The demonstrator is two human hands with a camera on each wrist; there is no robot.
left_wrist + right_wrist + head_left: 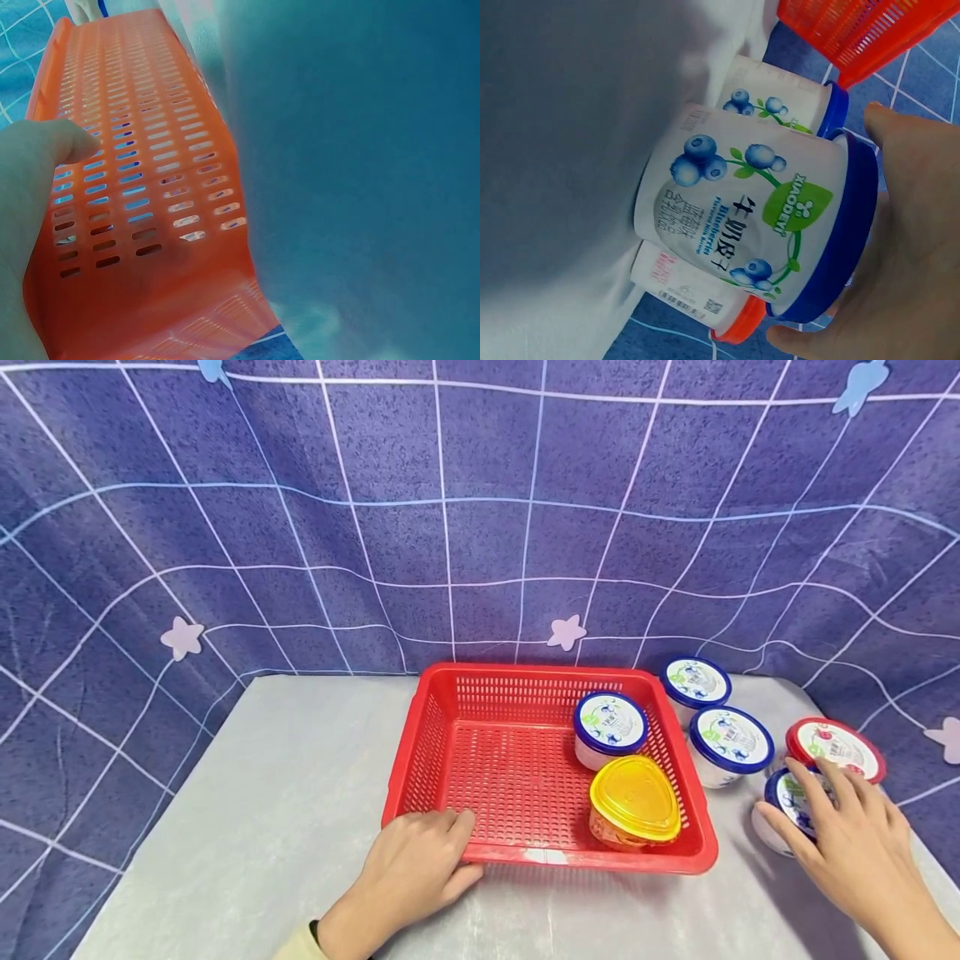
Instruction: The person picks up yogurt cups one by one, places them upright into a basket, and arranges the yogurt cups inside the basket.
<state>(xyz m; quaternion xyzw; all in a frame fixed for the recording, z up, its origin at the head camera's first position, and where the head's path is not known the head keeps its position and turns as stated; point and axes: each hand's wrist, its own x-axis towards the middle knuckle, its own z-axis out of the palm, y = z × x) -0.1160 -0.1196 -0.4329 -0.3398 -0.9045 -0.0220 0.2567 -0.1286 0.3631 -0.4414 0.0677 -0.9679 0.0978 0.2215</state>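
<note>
Our right hand (858, 839) spreads, unclosed, around a round white blue-lidded plastic tub (750, 214), right of the red rectangular plastic basket (506, 768) our left hand (416, 860) grips. We judge it light, stiff, best pinched across its lid (844, 236).

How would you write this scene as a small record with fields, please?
Left hand: grips the red basket at its front rim
Right hand: spread over a blue-lidded tub, contact unclear
Basket contents: another blue-lidded tub, yellow-lidded container
Right of basket: two more blue-lidded tubs, red-lidded tub
Surface: light grey tabletop
Backdrop: grid-patterned purple-blue cloth
</note>
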